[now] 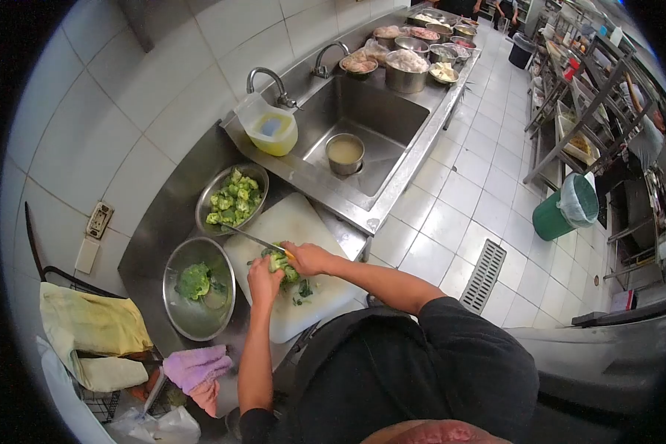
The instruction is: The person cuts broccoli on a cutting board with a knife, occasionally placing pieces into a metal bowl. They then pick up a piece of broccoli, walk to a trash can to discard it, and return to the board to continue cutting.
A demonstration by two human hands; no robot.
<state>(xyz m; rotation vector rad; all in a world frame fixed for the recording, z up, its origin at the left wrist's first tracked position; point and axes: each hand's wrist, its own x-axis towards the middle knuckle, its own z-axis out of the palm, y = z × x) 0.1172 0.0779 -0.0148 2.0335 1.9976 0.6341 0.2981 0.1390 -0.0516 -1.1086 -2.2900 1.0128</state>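
My right hand (308, 259) is closed round the yellow-orange handle of a knife (253, 237), whose blade points up and left over the white cutting board (322, 229). Beneath it, my left hand (265, 280) grips a head of broccoli (280, 263) against the board. Loose leaf scraps (303, 290) lie beside the broccoli. Cut florets (237, 198) fill much of a metal bowl (203, 192) at the board's far left corner. A larger metal bowl (176, 314) to the left holds another broccoli head (194, 281).
Beyond the board is a steel sink (399, 103) with a pot (345, 153) inside and a plastic jug (270, 129) on its edge. Several food-filled pots stand farther along. Cloths (196, 368) hang near left. A green bin (566, 211) and another person (644, 133) are at right.
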